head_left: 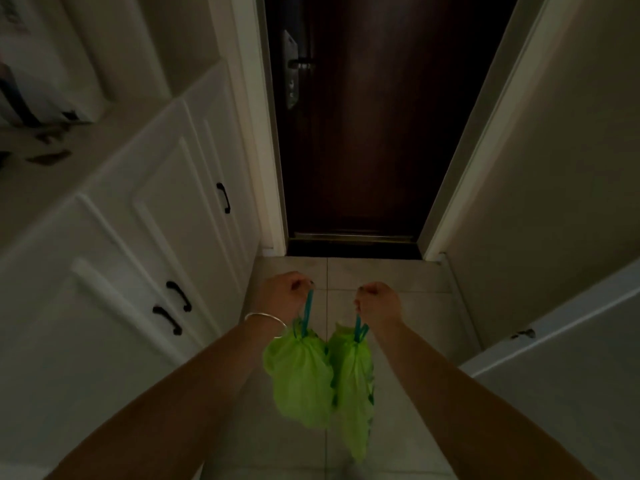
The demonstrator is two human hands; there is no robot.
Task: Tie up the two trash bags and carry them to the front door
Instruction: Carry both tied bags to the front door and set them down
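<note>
Teal drawstring loops are pinched in both fists: the left hand [289,292] curls its fingers round the loop of the left lime-green plastic trash bag [299,375], the right hand [379,301] round that of the right lime-green plastic trash bag [351,386]. Both bags hang straight down from the fingers, long axes vertical, cinched at the neck, sides touching each other, clear of the pale tiled floor [388,275]. A thin silver bangle [265,320] sits on the left wrist. Dark brown wooden front door [374,116] lies directly ahead, shut, its threshold near; the hands are about equally near it. Judgement: tying done, carry nearly complete; lowering the bags remains. White panelled cabinets [145,202] flank the left, a pale wall the right.
</note>
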